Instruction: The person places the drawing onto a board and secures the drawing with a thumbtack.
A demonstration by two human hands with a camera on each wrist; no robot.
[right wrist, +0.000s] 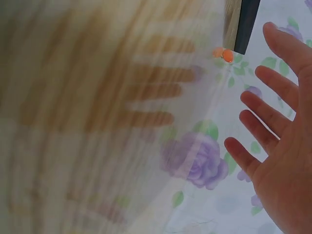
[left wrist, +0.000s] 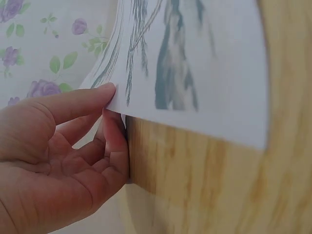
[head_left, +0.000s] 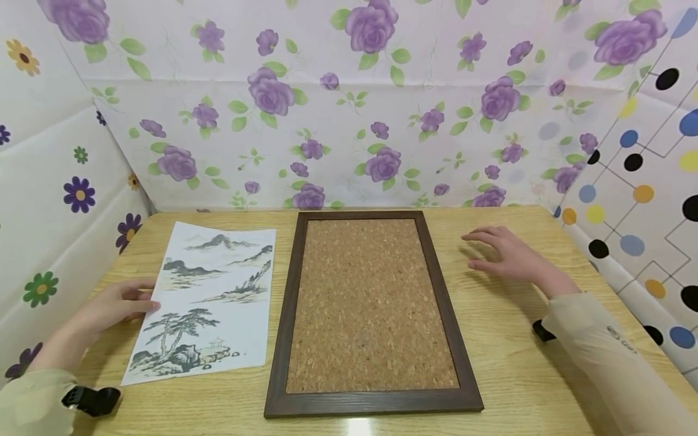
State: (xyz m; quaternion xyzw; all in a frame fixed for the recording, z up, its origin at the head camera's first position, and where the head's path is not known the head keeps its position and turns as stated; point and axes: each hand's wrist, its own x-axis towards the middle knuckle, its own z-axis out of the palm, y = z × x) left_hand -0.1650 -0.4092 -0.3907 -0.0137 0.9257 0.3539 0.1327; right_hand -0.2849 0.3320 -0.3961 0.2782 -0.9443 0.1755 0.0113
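Note:
A white sheet of paper point(head_left: 240, 327) printed with an ink landscape lies at the left of the table, its left edge slightly raised. My left hand point(head_left: 117, 306) pinches that edge between thumb and fingers; in the left wrist view the thumb lies on top of the paper point(left wrist: 224, 97) and the fingers curl beneath. In the middle lies a corkboard point(head_left: 371, 309) with a dark brown wooden frame. My right hand point(head_left: 509, 257) hovers over the table to the right of the corkboard, holding nothing. Its fingers are spread and relaxed in the right wrist view.
The light wood table point(head_left: 507, 375) runs back to a wall covered in purple-flower cloth point(head_left: 327, 139). Patterned cloth also covers both sides, with dots on the right point(head_left: 632, 245). Black straps with small devices point(head_left: 93, 399) sit at the wrists.

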